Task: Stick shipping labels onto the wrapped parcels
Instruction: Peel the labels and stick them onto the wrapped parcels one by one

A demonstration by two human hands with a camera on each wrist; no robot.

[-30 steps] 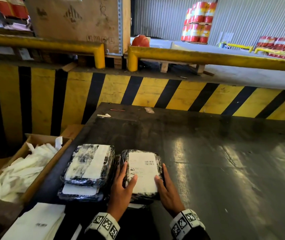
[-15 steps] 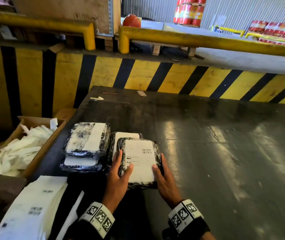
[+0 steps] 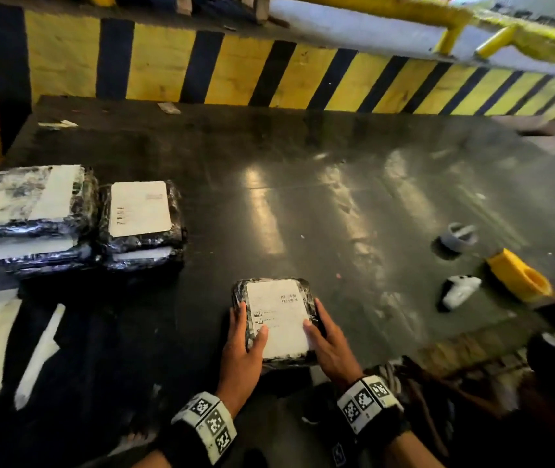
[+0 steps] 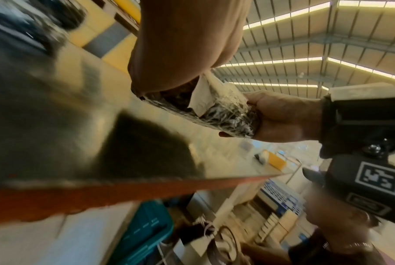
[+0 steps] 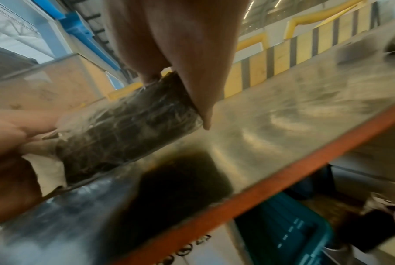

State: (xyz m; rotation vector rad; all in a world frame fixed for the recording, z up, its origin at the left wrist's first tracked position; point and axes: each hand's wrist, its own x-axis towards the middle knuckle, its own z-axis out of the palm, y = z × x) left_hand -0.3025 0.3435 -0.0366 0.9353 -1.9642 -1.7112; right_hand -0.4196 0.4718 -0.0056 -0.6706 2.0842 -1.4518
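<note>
Low in the frame's centre, the left hand (image 3: pixel 240 356) and right hand (image 3: pixel 331 349) clasp a labelled parcel (image 3: pixel 277 320), fingers (image 3: pixel 238 319) curled round its sides, above the tabletop (image 3: pixel 336 204)

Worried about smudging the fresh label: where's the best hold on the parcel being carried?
Hold the parcel by its two long side edges, coming in from the near end as both hands do; it is flat, and the label covers its top.

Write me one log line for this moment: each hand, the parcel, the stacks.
left hand: grips labelled parcel | right hand: grips same parcel | parcel: above table | stacks: far left
</note>
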